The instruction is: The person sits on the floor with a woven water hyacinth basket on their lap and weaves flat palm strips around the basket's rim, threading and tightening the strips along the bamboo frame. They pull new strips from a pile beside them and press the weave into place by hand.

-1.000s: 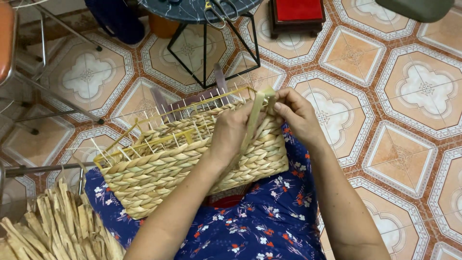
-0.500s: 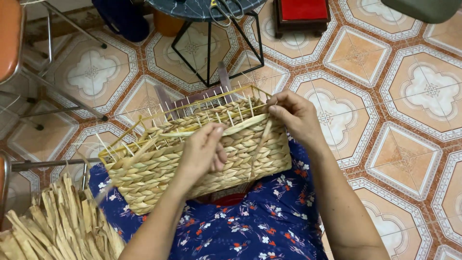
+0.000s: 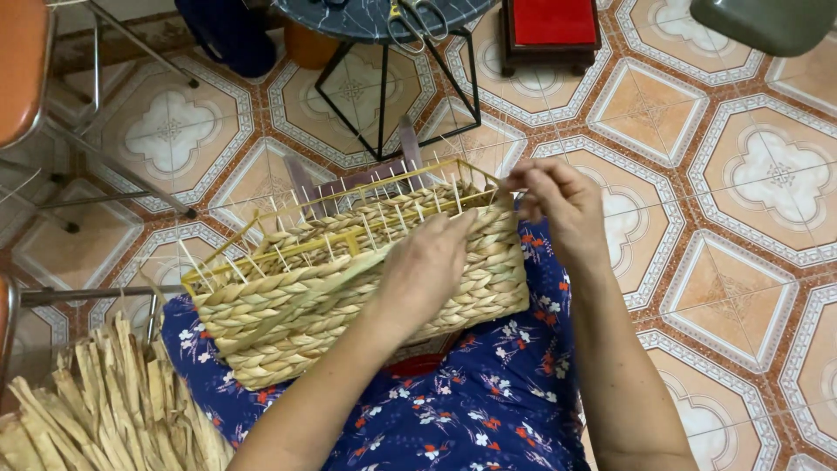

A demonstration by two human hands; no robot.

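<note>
Basket (image 3: 349, 305), rectangular and woven of flat dried straw over a yellow wire frame (image 3: 340, 235), is held tilted across the lap at the centre of the frame, resting on blue floral cloth (image 3: 453, 419). Several plaited courses are complete on the near wall; thin upright stakes are left bare along the top edge.

Left hand (image 3: 427, 270) is laid flat against the near wall just below the rim, fingers extended and only loosely curled, bracing the work rather than gripping any strand. Right hand (image 3: 562, 205) is raised at the basket's right corner, fingers pinched together on what appears to be the end of a straw strand; the strand itself is too thin to be confirmed.

Step judged in hand: weaving of the top course at the right corner. The next move is judged to call for steady tension while the strand is passed between stakes.

Loose straw strips (image 3: 96, 419) are heaped at lower left. Scissors (image 3: 418, 17) are seen on a dark tabletop (image 3: 349, 13) at the top of the frame.
</note>
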